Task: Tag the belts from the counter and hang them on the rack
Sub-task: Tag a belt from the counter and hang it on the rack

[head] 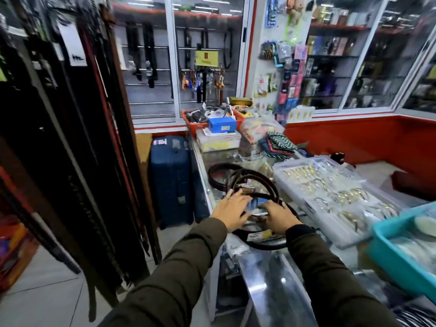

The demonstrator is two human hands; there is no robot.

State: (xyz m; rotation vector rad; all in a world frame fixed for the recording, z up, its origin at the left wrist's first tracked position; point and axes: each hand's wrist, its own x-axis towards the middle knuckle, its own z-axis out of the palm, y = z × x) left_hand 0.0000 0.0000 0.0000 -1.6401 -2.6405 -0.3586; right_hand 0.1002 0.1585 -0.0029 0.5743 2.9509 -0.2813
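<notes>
Lower centre of the frame: coiled belts point(250, 182) lie flat on the glass worktop point(262, 279), with no long axis. Both hands, left point(232, 212) and right point(280, 217), rest on the nearest coil; grip unclear. Rack point(70, 138) hangs left.

Yellow sign point(207, 58) on the glass cabinet: dark print and a small red mark, too blurred to read.
White tag point(75, 46) on the hanging belts: a dark printed line near its lower edge, illegible.
Blue box point(222, 124) in the red basket: a pale label on its front, print too small to read.
Blue suitcase point(170, 178): a sticker at its top corner, text unreadable.
Legible text, brands or numbers: none anywhere in view.
</notes>
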